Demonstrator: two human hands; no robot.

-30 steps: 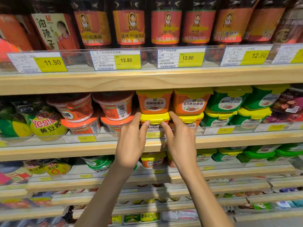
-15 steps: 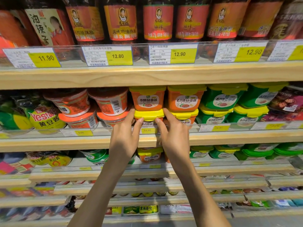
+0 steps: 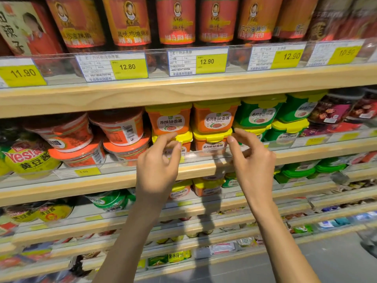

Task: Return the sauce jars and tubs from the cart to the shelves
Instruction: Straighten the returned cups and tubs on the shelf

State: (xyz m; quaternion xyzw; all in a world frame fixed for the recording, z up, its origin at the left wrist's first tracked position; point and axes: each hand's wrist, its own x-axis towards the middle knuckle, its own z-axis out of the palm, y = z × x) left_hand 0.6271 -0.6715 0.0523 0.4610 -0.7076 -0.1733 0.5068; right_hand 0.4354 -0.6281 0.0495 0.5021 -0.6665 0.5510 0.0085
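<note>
Orange sauce tubs with yellow lids stand stacked two high on the middle shelf (image 3: 114, 180). In the left stack, the lower tub (image 3: 184, 138) sits under an upper tub (image 3: 170, 121). The right stack has a lower tub (image 3: 212, 145) and an upper tub (image 3: 216, 119). My left hand (image 3: 159, 166) hovers in front of the left lower tub with fingers loosely curled and holds nothing. My right hand (image 3: 253, 162) is at the right stack's right side, its fingertips by the lower tub's lid, also holding nothing. The cart is out of view.
Green tubs (image 3: 259, 113) stand to the right, round orange tubs (image 3: 120, 127) to the left. Chili oil jars (image 3: 175, 21) fill the top shelf behind price tags (image 3: 197, 62). A clear rail (image 3: 306, 139) fronts the middle shelf. Lower shelves hold more sauces. Grey floor (image 3: 326, 258) lies below right.
Both hands have come off the left lower orange tub they flanked. They have drawn apart, the right hand shifting right to the neighbouring stack. The fingers have curled loosely, and the view has moved closer.
</note>
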